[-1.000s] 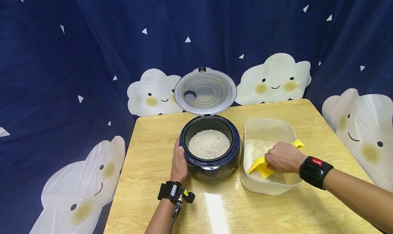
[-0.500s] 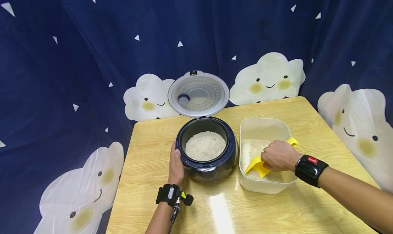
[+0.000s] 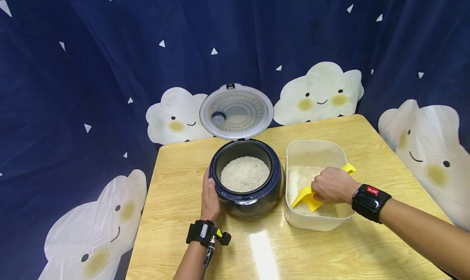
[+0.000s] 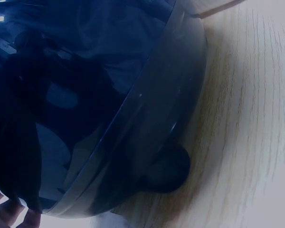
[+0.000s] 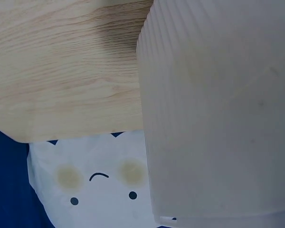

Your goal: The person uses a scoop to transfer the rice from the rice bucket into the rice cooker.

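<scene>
A dark blue rice cooker (image 3: 253, 210) stands mid-table, its grey lid (image 3: 236, 112) raised at the back. White rice (image 3: 244, 174) lies in its inner pot. My left hand (image 3: 210, 200) rests along the cooker's left side; in the left wrist view, fingertips (image 4: 31, 221) show at the dark cooker body (image 4: 85, 95). To the right is a translucent white bin (image 3: 313, 152) with rice (image 3: 302, 178) inside. My right hand (image 3: 334, 185) grips a yellow scoop (image 3: 307, 195), whose mouth is down at the rice. The bin's wall (image 5: 218, 118) fills much of the right wrist view.
Everything stands on a wood-grain table (image 3: 176, 182). Behind it hangs a navy curtain (image 3: 205, 23) with white smiling clouds (image 3: 319, 90) and small triangles. The cooker and the bin stand close side by side. A band with a small camera (image 3: 201, 233) sits on the left wrist.
The head view has shifted slightly, so the cooker, bin and hands appear a little further left. Both hands keep their places on the cooker and the scoop.
</scene>
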The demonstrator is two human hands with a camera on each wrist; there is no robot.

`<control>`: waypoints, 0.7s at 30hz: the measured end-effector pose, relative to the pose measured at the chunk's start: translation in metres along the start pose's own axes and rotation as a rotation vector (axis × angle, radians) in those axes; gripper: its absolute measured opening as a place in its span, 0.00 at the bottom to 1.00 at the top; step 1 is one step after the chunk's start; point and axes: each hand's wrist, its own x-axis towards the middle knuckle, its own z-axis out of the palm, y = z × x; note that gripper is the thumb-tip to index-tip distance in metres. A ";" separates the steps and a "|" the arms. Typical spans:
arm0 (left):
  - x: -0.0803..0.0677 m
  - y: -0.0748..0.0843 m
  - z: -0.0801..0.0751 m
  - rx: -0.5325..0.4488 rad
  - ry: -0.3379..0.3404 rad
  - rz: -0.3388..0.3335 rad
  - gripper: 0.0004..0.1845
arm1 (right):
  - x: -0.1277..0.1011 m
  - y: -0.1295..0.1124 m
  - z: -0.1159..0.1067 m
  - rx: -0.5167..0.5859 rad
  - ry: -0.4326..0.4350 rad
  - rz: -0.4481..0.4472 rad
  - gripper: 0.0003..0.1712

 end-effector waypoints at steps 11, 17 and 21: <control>-0.001 0.000 0.001 0.014 -0.002 -0.012 0.29 | 0.000 0.000 0.001 0.009 -0.002 0.007 0.25; 0.000 0.001 0.000 0.025 0.000 0.000 0.30 | 0.001 0.001 0.001 0.009 0.007 0.005 0.25; 0.000 0.002 0.000 0.022 0.000 0.001 0.30 | 0.001 0.001 0.000 0.013 0.006 0.000 0.25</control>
